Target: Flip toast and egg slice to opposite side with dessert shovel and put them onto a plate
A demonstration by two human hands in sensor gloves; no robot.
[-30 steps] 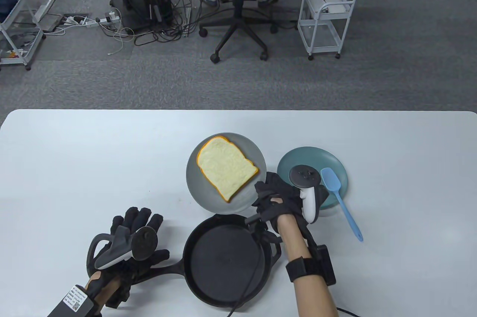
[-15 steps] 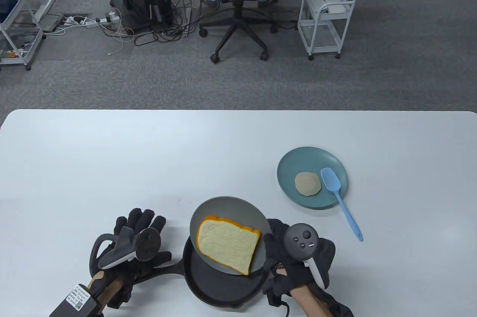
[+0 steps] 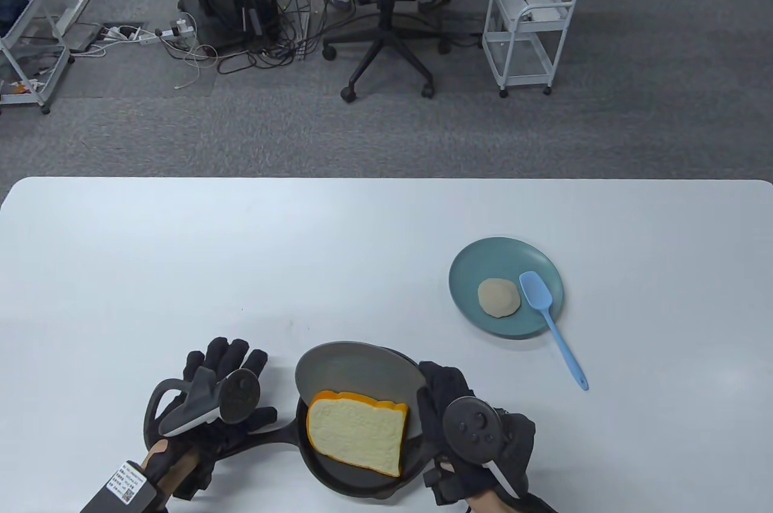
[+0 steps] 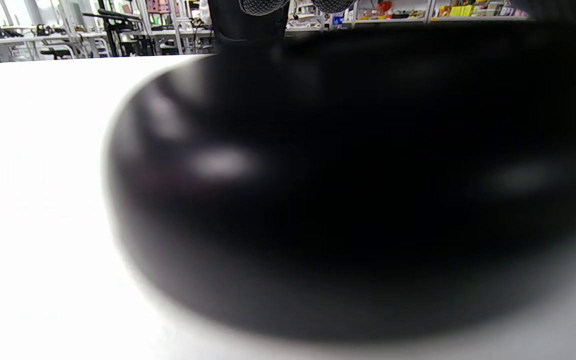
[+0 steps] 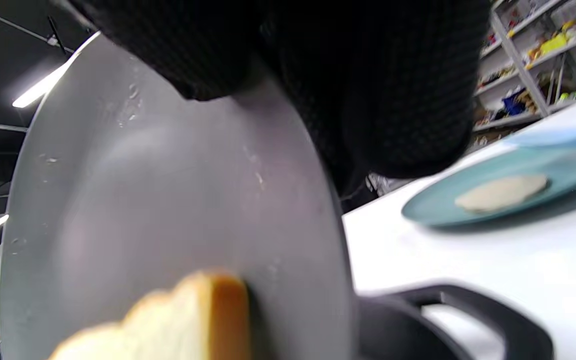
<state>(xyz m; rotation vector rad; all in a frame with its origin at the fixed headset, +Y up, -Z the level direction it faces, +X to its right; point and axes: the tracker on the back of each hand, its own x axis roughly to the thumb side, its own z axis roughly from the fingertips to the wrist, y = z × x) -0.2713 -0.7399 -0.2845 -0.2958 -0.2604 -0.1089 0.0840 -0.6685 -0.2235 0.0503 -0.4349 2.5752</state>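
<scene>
My right hand (image 3: 438, 395) grips the rim of a grey plate (image 3: 350, 365) and holds it steeply tilted over the black pan (image 3: 362, 480). The toast (image 3: 356, 437) lies at the plate's lower edge, partly over the pan floor. In the right wrist view the toast (image 5: 183, 320) leans against the grey plate (image 5: 143, 200) under my gloved fingers (image 5: 368, 75). My left hand (image 3: 223, 365) rests with straight fingers on the pan handle (image 3: 275, 433). The egg slice (image 3: 499, 297) lies on the teal plate (image 3: 477, 259), beside the blue dessert shovel (image 3: 552, 326).
The pan's dark side wall (image 4: 343, 190) fills the left wrist view. The shovel's handle sticks out over the teal plate's rim onto the white table (image 3: 181, 271). Beyond the table's far edge stand an office chair (image 3: 386, 6) and a white trolley (image 3: 531, 24).
My right hand has carried the grey plate with the toast from beyond the pan to above it and tilted it. The toast has slid down towards the pan. The left hand has stayed put.
</scene>
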